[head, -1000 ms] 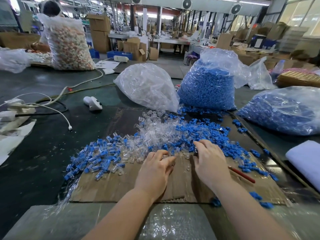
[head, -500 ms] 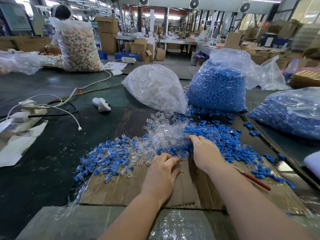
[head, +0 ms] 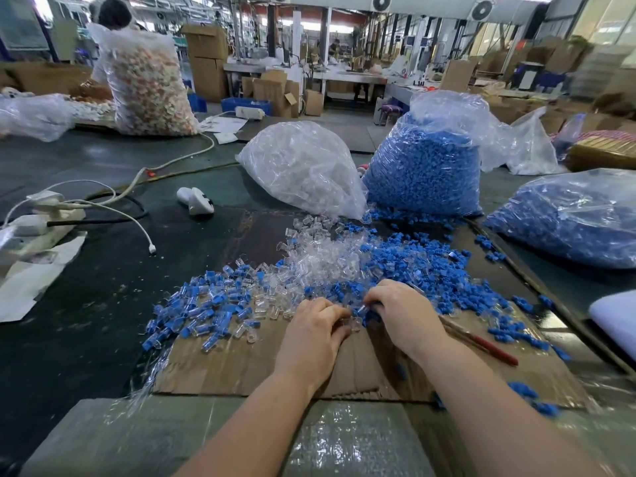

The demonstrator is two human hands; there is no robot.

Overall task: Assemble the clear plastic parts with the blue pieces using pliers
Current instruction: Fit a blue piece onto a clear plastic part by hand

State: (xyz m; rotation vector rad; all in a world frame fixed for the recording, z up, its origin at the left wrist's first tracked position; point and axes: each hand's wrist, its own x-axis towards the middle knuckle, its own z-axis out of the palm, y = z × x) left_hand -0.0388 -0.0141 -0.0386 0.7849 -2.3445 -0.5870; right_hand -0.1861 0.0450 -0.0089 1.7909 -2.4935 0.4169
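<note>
Both hands work at the near edge of a heap of small parts on a flat sheet of brown corrugated cardboard [head: 241,366] that lies on the dark green tabletop [head: 86,339]. The left hand [head: 315,335] lies palm down with its fingers curled against the heap's edge; whether they hold a part cannot be told. The right hand [head: 401,313] has its fingers curled too, and its fingertips pinch a small clear plastic part [head: 362,308] just above the pile, close beside the left hand's fingertips.

The heap has three zones: loose clear plastic parts [head: 323,259] in the middle, loose blue plastic pieces [head: 426,266] to the right, and joined clear-and-blue pieces [head: 206,304] spread out to the left. A thin tool with a red handle [head: 488,349], likely the pliers, lies on the cardboard just right of the right wrist, untouched.

Behind the heap stand a clear plastic bag of transparent parts [head: 303,166] and, touching it on the right, a taller clear bag filled with blue pieces [head: 426,173]. A third bag of blue pieces [head: 571,218] lies farther right. A small white handheld device [head: 196,200] rests on the tabletop left of the bags, and a white power strip with cables [head: 38,222] sits at the far left.
</note>
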